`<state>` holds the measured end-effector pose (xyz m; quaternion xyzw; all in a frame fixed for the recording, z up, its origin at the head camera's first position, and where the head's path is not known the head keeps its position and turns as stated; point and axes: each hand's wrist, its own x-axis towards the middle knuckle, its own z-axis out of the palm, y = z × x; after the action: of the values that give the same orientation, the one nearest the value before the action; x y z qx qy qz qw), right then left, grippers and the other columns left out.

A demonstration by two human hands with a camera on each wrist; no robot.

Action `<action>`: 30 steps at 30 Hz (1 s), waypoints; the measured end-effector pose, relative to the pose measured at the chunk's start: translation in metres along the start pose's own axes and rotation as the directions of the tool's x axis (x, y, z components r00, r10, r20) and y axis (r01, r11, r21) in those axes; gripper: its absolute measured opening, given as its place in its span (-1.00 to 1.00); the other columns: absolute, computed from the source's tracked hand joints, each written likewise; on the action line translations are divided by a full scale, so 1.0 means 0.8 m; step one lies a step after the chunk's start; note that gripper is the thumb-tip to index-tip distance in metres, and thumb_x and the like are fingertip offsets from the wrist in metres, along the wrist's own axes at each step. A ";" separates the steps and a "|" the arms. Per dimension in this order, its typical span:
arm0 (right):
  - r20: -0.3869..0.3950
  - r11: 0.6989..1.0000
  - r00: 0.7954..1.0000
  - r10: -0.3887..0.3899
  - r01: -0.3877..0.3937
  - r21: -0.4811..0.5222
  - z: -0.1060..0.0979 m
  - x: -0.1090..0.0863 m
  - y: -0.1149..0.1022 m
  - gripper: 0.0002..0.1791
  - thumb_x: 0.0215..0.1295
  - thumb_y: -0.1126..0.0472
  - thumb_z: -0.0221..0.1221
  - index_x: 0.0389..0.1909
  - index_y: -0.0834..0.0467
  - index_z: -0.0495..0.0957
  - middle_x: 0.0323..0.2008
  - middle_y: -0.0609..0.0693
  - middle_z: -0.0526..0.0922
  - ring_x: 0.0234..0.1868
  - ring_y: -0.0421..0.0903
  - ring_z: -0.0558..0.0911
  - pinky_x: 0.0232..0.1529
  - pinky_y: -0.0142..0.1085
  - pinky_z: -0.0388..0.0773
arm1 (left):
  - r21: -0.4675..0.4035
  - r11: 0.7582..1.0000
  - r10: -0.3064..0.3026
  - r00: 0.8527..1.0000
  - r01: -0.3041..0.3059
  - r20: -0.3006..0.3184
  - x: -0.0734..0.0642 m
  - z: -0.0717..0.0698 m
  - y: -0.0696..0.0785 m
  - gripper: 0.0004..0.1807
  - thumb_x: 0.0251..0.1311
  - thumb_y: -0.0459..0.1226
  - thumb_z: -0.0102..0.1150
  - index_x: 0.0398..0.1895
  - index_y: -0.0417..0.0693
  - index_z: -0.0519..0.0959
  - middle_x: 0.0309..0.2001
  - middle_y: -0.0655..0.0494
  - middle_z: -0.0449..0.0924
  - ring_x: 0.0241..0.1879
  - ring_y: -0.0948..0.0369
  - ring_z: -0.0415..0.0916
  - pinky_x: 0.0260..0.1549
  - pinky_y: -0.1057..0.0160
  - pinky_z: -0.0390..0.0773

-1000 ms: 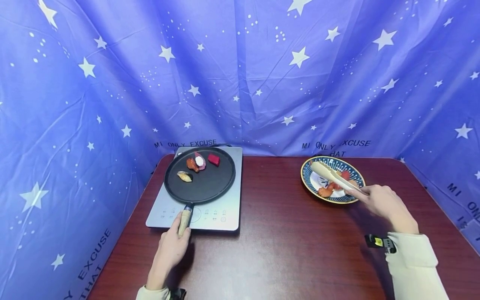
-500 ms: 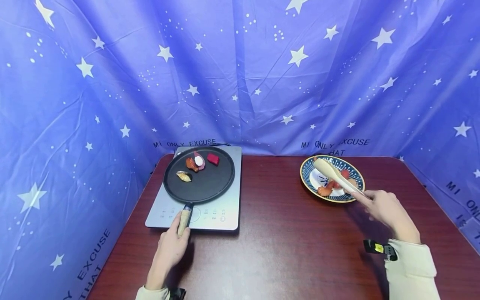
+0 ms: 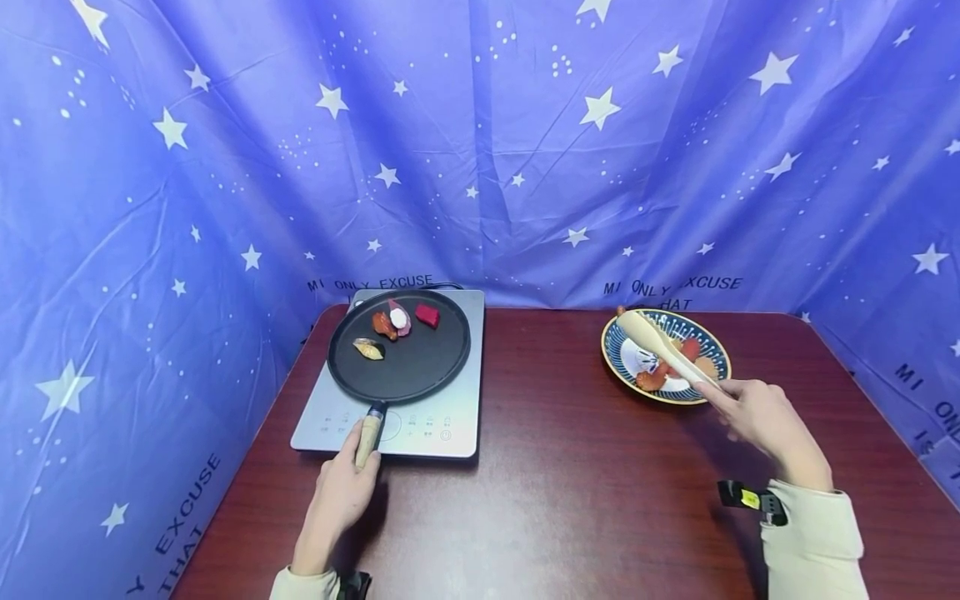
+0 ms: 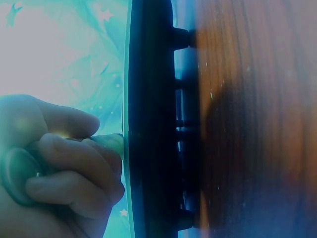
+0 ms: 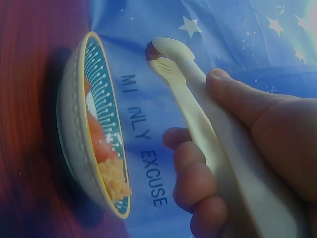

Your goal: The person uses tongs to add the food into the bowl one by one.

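Note:
My left hand [image 3: 341,496] grips the wooden handle [image 3: 367,442] of a flat black frying pan [image 3: 412,371]. In the left wrist view its fingers curl round the handle. My right hand [image 3: 765,429] holds cream tongs [image 3: 663,346] above a blue-patterned dish [image 3: 611,367]. The right wrist view shows a small reddish-brown piece of food [image 5: 151,51] pinched between the tongs' tips, raised clear of the dish. Reddish food pieces [image 5: 101,144] and a yellowish lump [image 5: 115,178] lie in the dish. In the pan are a dark red cube [image 3: 427,315] and several other food pieces.
The pan stands on a silver induction cooker [image 3: 457,408] at the table's left back. Its touch controls face the front. Bare reddish-brown tabletop [image 3: 555,442] lies between cooker and dish. A blue star-printed curtain [image 3: 525,125] hangs close behind the table and along both sides.
The tongs have closed and risen a little from the dish, and a reddish-brown piece now shows at their tips. My left hand and the pan stay in place.

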<state>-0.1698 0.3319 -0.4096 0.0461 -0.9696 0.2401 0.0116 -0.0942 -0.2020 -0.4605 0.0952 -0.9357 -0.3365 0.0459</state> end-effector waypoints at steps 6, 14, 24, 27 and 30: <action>0.000 1.000 1.000 -0.023 0.023 0.015 0.003 0.003 -0.014 -0.52 0.39 -0.18 -0.06 -0.43 0.11 0.56 -0.79 -0.10 0.45 -0.71 -0.13 0.47 -0.55 -0.22 0.30 | 0.003 1.000 0.008 1.000 -0.008 -0.006 0.001 -0.001 0.001 -0.35 0.24 -0.19 0.01 0.40 -0.13 0.20 -0.17 -0.34 0.57 -0.42 0.00 0.48 -0.34 -0.08 0.44; -0.002 0.998 0.998 -0.061 0.061 0.027 0.013 0.007 -0.030 -0.53 0.39 -0.17 -0.04 -0.56 0.06 0.52 -0.76 -0.09 0.48 -0.72 -0.15 0.48 -0.50 -0.20 0.33 | 0.003 1.000 0.021 1.000 -0.021 -0.012 0.000 -0.001 0.001 -0.35 0.22 -0.20 0.02 0.39 -0.19 0.20 -0.15 -0.37 0.56 -0.42 -0.01 0.48 -0.34 -0.10 0.44; -0.009 0.993 0.996 -0.088 0.089 0.084 0.023 0.017 -0.063 -0.52 0.35 -0.18 0.01 -0.56 0.09 0.54 -0.76 -0.09 0.44 -0.76 -0.15 0.47 -0.57 -0.26 0.35 | -0.001 1.000 0.022 1.000 -0.022 -0.013 0.000 -0.001 0.000 -0.35 0.23 -0.20 0.02 0.39 -0.17 0.20 -0.19 -0.35 0.57 -0.44 0.01 0.47 -0.36 -0.07 0.44; -0.002 0.989 0.996 -0.093 0.092 0.116 0.027 0.021 -0.072 -0.53 0.35 -0.15 0.03 -0.60 0.11 0.51 -0.74 -0.05 0.45 -0.77 -0.14 0.46 -0.64 -0.27 0.35 | -0.002 1.000 0.021 1.000 -0.021 -0.011 0.000 -0.001 0.000 -0.35 0.23 -0.20 0.02 0.39 -0.17 0.20 -0.21 -0.33 0.57 -0.46 0.02 0.46 -0.38 -0.06 0.44; -0.011 0.985 0.994 -0.109 0.110 0.132 0.031 0.024 -0.081 -0.52 0.35 -0.13 0.05 -0.66 0.11 0.44 -0.73 -0.03 0.46 -0.77 -0.14 0.46 -0.67 -0.27 0.36 | -0.004 1.000 0.020 1.000 -0.020 -0.009 0.000 -0.001 0.000 -0.35 0.23 -0.20 0.02 0.40 -0.17 0.20 -0.20 -0.34 0.57 -0.46 0.03 0.46 -0.37 -0.06 0.44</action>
<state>-0.1829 0.2619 -0.4005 0.0996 -0.9475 0.3028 0.0237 -0.0938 -0.2026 -0.4600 0.0873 -0.9357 -0.3377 0.0536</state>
